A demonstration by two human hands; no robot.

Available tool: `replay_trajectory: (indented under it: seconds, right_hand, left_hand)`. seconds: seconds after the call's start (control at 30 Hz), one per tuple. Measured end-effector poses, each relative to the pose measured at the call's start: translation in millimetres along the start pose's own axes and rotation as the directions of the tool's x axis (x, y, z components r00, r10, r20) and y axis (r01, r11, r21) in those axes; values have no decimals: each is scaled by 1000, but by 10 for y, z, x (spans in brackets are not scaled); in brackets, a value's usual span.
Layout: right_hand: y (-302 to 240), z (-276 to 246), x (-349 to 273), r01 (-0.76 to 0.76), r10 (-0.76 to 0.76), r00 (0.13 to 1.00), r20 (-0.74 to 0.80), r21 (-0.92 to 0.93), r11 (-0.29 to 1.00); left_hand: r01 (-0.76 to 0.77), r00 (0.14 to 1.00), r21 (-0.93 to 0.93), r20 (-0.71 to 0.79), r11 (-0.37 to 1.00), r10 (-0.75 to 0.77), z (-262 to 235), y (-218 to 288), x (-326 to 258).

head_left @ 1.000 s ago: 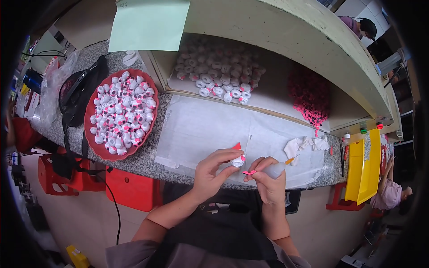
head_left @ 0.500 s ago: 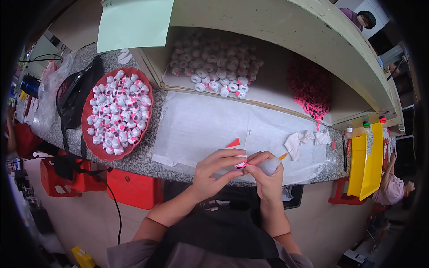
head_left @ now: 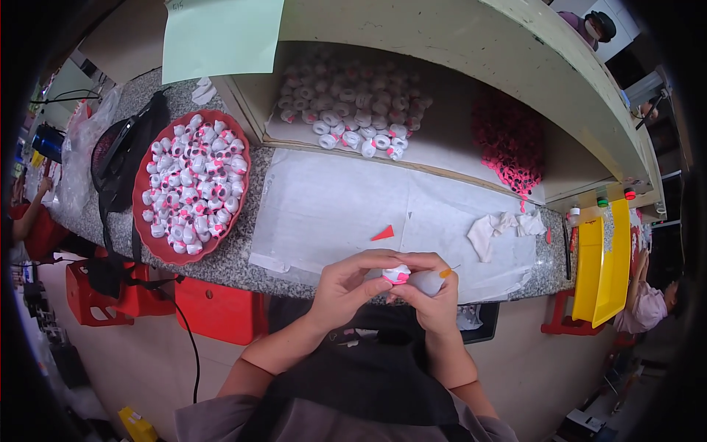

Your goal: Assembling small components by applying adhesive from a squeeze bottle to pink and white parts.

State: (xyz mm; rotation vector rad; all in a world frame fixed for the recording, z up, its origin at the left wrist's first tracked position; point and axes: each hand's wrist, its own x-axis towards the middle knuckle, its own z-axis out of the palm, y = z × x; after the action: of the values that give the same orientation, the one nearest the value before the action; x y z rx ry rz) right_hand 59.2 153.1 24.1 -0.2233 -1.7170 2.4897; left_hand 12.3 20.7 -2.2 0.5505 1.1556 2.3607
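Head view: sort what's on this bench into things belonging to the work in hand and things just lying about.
In the work:
- small white and pink piece, pinched by left hand and right hand
- small bottle with orange tip, in the right hand
- red bowl of like pieces
- white pieces on the shelf

Lying about:
- crumpled white cloth
- yellow tray
- black bag

Bare forearms, grey sleeves, black apron.
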Motion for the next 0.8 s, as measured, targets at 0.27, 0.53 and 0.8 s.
replay_trajectory:
  seconds: [0.27,0.53,0.8]
  right_hand:
    - [52,-93,-14,16,-17,1000,21,38,999]
    - [47,-80,-6,-4,3,1000,19,46,999]
    - [3,-95,-35,7,-7,1000,-3,71,997]
  left_hand:
    - [-60,998,120,36,991,56,-1,-34,8]
    - [-63,998,141,10,988,62,2,-61,-15]
    - [-10,998,151,66,988,0,31,0,13]
